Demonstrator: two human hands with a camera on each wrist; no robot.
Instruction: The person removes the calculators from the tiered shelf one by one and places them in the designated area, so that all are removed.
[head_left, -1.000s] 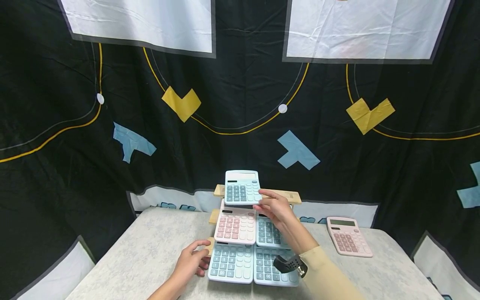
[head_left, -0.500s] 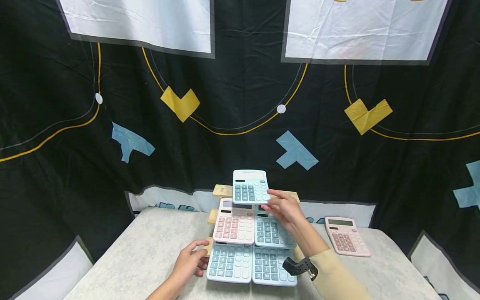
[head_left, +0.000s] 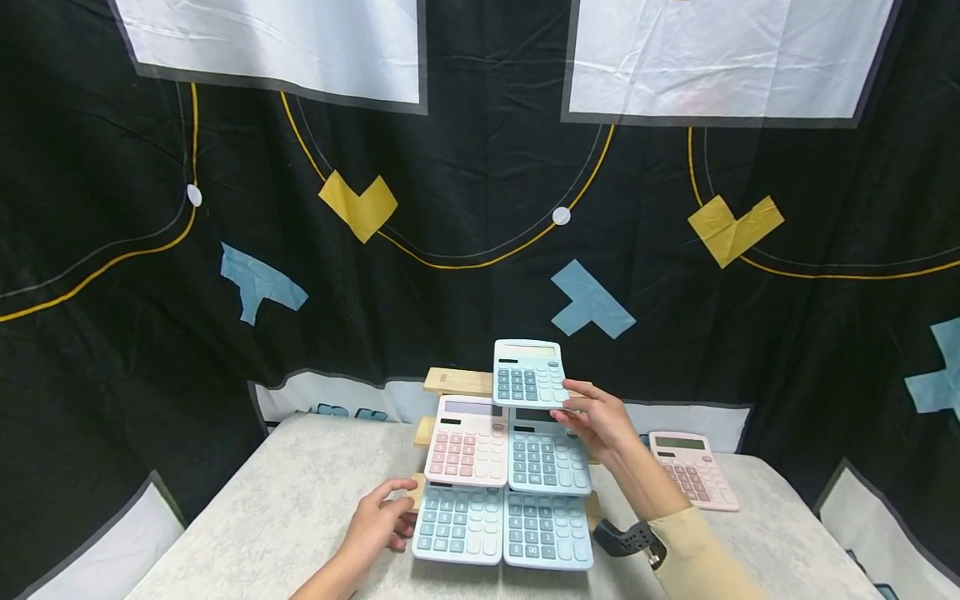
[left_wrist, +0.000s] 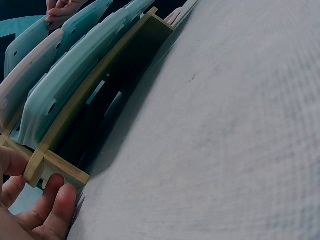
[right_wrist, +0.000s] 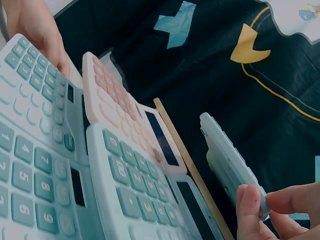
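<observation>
A light blue calculator (head_left: 528,373) is pinched at its lower right edge between the thumb and fingers of my right hand (head_left: 603,425). It stands over the top slat of a stepped wooden rack (head_left: 456,382); the right wrist view shows it edge-on, with a gap between it and the slat (right_wrist: 192,165). On the middle tier lean a pink calculator (head_left: 467,446) and a blue calculator (head_left: 550,458), side by side. Two more blue calculators (head_left: 459,529) fill the bottom tier. At the rack's lower left end, my left hand (head_left: 377,518) grips the wooden corner (left_wrist: 62,167) with thumb and fingers.
Another pink calculator (head_left: 693,472) lies on the pale table (head_left: 285,500), right of the rack and beside my right forearm. Behind the table hangs a black printed cloth (head_left: 480,308) with yellow and blue shapes. A dark wristband (head_left: 630,540) is on my right wrist.
My right hand has carried the light blue calculator rightward along the top slat, from above the pink calculator to above the blue one. The left hand has stayed at the rack's corner.
</observation>
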